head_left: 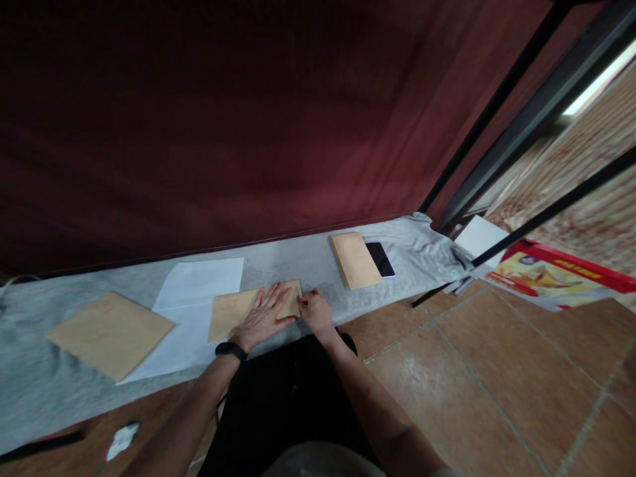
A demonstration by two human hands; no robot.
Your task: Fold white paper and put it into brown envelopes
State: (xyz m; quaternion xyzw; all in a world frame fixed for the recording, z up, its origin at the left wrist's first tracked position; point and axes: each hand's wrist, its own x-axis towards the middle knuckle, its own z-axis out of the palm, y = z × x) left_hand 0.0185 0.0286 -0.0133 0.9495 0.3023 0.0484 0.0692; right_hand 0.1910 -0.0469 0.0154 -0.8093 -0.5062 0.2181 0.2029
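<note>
A brown paper envelope lies on the grey cloth in front of me, its left end over white paper. My left hand rests flat on it with the fingers stretched out, pressing it down; a dark band circles that wrist. At the envelope's right end, my right hand is closed in a pinch on the edge. What exactly sits between those fingertips is partly hidden. Two white sheets spread to the left, and a larger brown envelope overlaps them, turned at an angle.
Right of my hands lie several stacked brown envelopes, partly over a dark phone. Grey cloth covers the narrow bench, with a dark red curtain behind. A red and yellow box and dark metal bars stand at right.
</note>
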